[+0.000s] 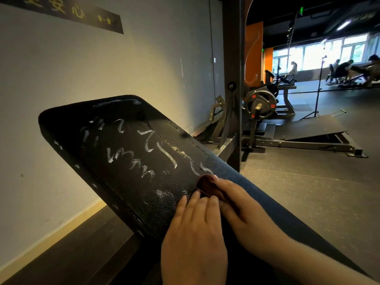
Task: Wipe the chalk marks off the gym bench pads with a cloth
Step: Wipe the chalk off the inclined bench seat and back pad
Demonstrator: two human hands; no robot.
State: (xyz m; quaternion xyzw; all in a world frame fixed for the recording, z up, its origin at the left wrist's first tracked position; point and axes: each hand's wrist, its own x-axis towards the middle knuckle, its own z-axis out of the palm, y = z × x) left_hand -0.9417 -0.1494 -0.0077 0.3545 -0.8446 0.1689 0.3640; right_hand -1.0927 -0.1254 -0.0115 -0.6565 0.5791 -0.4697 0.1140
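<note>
A black padded bench pad [115, 153] slopes up to the left, with several white chalk marks [131, 159] scrawled across it. A small dark reddish-brown cloth [206, 185] lies bunched on the pad's lower right part. My right hand [242, 208] holds the cloth, with its fingers curled over it. My left hand [193, 237] rests flat on the pad just beside the cloth, its straight fingers touching the leather. One smudged chalk mark [164, 193] sits just left of my left fingertips.
A pale wall [102, 64] stands close behind the pad. A dark steel upright [233, 68] and a plate-loaded machine [261, 103] stand to the right. Rubber gym floor [308, 192] spreads beyond. People sit far off by the windows [349, 68].
</note>
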